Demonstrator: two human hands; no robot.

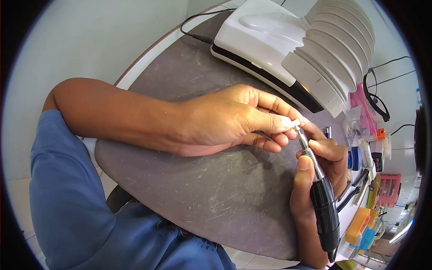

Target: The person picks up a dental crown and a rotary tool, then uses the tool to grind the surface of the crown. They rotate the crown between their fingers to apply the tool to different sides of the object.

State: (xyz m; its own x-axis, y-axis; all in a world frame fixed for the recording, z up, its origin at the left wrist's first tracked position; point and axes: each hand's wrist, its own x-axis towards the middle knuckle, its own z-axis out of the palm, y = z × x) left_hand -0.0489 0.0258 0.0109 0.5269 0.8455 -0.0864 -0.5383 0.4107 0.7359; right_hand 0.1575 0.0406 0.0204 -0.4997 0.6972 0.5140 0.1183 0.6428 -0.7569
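Note:
My left hand reaches across from the left, closed, and pinches a small white tooth-like piece between thumb and forefinger. In my right hand is a rotary handpiece, silver at the front and black at the back. Thumb and fingers wrap its metal front part. Its tip points up and left, right at the white piece, and the two overlap in this view. The fingertips of both hands come close together here. Bright light falls on the left hand and the piece.
A white dust extractor unit with a ribbed hose stands at the back. The grey, scratched tabletop has a rounded edge. On the right are black-framed glasses, a coiled cord, a pink basket and an orange box.

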